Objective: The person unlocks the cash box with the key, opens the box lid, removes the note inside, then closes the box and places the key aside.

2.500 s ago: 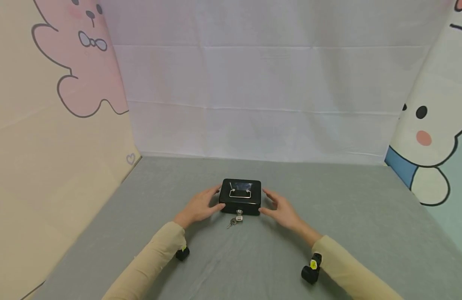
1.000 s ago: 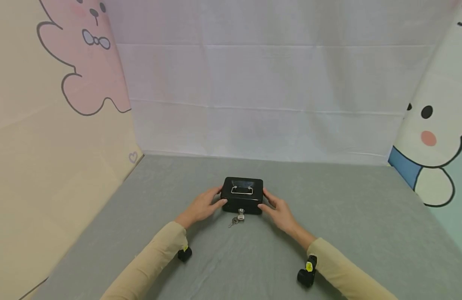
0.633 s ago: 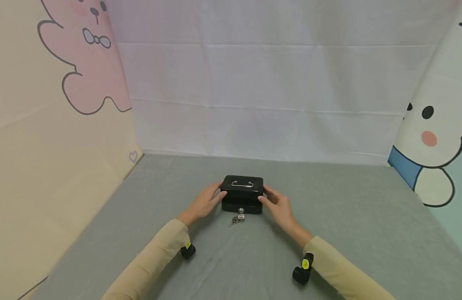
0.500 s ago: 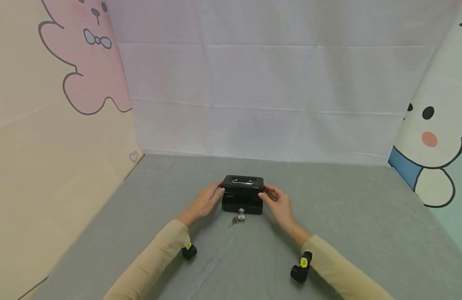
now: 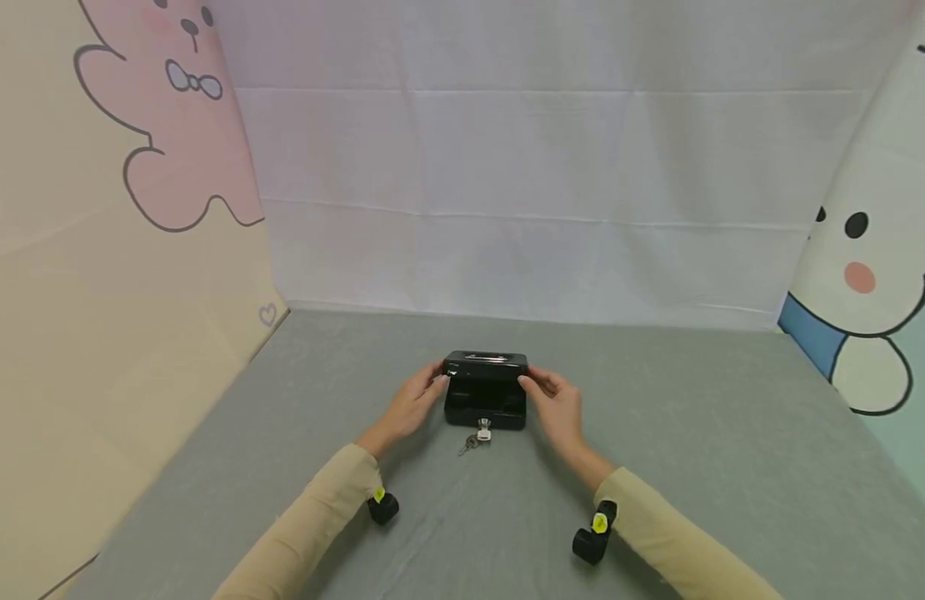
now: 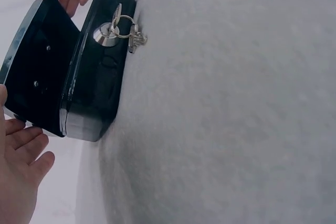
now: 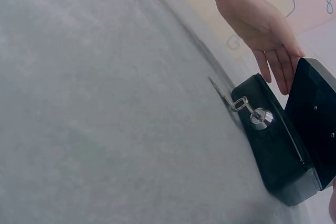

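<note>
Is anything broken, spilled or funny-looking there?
Nothing stands out; no spill or damage shows. The black cash box sits flat on the grey cloth. Its lid slants up, but the left hand and right hand hold it, and keys hang from the lock.

Just beside the left hand we see the box, its lid raised (keys at the lock).

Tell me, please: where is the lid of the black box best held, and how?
Probably grip the lid at its two front corners, coming with one hand from each side. It stands partly raised above the box, so those corners stand clear of it; the left hand and right hand have their thumbs there.
</note>
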